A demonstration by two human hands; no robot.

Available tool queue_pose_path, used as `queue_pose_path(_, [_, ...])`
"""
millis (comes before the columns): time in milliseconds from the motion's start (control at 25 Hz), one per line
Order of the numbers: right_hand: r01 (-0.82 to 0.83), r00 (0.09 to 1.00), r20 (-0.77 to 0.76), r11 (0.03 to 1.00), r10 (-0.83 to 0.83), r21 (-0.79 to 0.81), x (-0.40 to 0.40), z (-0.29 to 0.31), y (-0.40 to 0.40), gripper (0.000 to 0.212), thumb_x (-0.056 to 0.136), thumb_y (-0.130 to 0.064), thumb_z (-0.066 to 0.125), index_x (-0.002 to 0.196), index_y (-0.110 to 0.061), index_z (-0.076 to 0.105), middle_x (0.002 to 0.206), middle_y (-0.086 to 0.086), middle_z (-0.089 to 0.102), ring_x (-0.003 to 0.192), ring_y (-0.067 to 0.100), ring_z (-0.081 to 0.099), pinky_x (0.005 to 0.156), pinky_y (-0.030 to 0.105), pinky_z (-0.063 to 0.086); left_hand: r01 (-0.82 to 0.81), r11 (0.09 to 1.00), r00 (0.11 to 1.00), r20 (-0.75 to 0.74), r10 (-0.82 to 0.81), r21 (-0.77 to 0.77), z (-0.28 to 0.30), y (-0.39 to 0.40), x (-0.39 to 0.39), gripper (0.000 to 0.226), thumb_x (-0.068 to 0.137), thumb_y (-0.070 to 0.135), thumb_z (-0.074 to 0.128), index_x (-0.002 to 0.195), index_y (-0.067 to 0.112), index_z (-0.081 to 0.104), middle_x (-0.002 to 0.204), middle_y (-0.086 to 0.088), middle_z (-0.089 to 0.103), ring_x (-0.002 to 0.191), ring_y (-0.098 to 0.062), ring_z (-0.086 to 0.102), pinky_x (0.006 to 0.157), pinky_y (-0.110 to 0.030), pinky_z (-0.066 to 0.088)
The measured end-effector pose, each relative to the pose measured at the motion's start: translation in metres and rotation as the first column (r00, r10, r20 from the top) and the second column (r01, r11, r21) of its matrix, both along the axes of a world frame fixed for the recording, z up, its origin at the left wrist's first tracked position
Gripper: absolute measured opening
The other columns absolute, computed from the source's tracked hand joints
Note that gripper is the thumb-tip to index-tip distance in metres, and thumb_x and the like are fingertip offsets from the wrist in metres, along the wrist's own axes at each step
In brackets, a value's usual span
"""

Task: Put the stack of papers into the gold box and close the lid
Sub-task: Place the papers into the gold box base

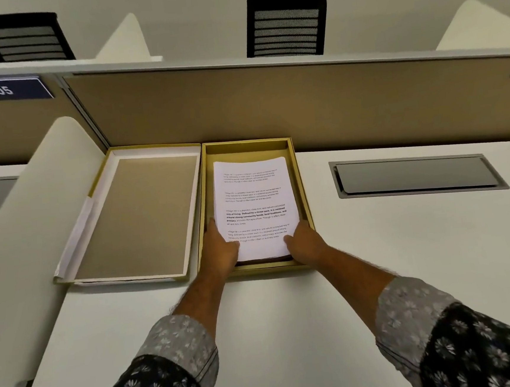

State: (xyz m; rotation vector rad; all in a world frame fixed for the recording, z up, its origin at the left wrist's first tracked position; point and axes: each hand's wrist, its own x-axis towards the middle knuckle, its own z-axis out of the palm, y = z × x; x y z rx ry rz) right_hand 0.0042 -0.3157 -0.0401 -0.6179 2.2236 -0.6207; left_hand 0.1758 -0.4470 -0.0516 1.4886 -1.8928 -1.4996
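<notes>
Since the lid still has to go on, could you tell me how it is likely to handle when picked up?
The lid looks broad, shallow and rigid, so probably light and stiff. A loose white sheet along its left edge may flap or slip out.

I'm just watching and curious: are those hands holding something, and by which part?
Both hands hold the stack of papers by its near corners, left hand and right hand at its sides, thumbs on top, inside the gold box.
</notes>
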Motion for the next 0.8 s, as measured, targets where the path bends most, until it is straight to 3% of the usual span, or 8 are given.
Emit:
queue_pose_path(80, [-0.056,0.998,-0.006,0.998,0.056,-0.03,-0.004,0.005,0.003,0.06,0.106,-0.03,0.063,0.155,-0.006,0.041,0.157,0.015,0.055,0.139,0.034,0.058,0.104,0.034,0.049,0.007,0.993,1.0,0.025,-0.005,-0.119,-0.002,0.008,0.001,0.067,0.094,0.003,0.07,0.153,0.019,0.043,0.147,-0.004,0.06,0.134,-0.023,0.058,0.103,-0.035,0.052])
queue_pose_path(160, [-0.136,0.989,-0.054,0.991,0.136,-0.009,-0.006,0.014,0.009,0.061,0.102,-0.04,0.067,0.152,-0.01,0.049,0.152,0.012,0.061,0.132,0.033,0.063,0.101,0.035,0.052,0.008,0.979,0.999,0.033,-0.001,-0.204,0.002,0.016,0.002,0.066,0.094,0.008,0.071,0.152,0.021,0.043,0.145,-0.005,0.058,0.133,-0.024,0.059,0.106,-0.04,0.053])
queue_pose_path(280, [-0.251,0.951,-0.167,0.965,0.261,0.08,-0.012,0.027,0.017,0.056,0.096,-0.044,0.074,0.139,-0.011,0.062,0.137,0.011,0.071,0.105,0.027,0.069,0.083,0.03,0.055,0.04,0.952,0.993,0.122,-0.003,-0.303,0.008,0.025,0.004,0.071,0.093,0.01,0.074,0.156,0.017,0.04,0.152,-0.009,0.052,0.139,-0.028,0.054,0.109,-0.041,0.05])
queue_pose_path(440, [-0.288,0.903,-0.305,0.953,0.304,0.095,-0.016,0.043,0.037,0.044,0.089,-0.035,0.081,0.125,-0.013,0.068,0.123,0.009,0.075,0.079,0.013,0.056,0.063,0.02,0.043,-0.001,0.962,0.986,0.159,0.047,-0.275,0.019,0.041,0.016,0.069,0.095,0.012,0.073,0.157,0.014,0.044,0.159,-0.011,0.05,0.145,-0.032,0.052,0.112,-0.042,0.049])
queue_pose_path(600, [-0.297,0.893,-0.354,0.955,0.277,-0.002,-0.002,0.064,0.055,0.054,0.088,-0.034,0.083,0.135,-0.016,0.065,0.128,0.006,0.074,0.09,0.016,0.06,0.076,0.029,0.051,-0.075,0.957,0.987,0.114,0.111,-0.282,0.041,0.067,0.036,0.055,0.097,0.011,0.072,0.149,0.011,0.054,0.151,-0.011,0.058,0.138,-0.033,0.059,0.109,-0.042,0.052])
queue_pose_path(800, [-0.414,0.879,-0.318,0.899,0.354,-0.141,0.045,0.083,0.073,0.047,0.09,-0.029,0.078,0.135,-0.023,0.064,0.109,-0.002,0.077,0.098,0.021,0.071,0.08,0.035,0.06,-0.29,0.925,0.946,0.076,0.316,-0.244,0.061,0.085,0.07,0.052,0.096,0.007,0.071,0.147,0.009,0.057,0.147,-0.012,0.061,0.133,-0.034,0.061,0.108,-0.042,0.055])
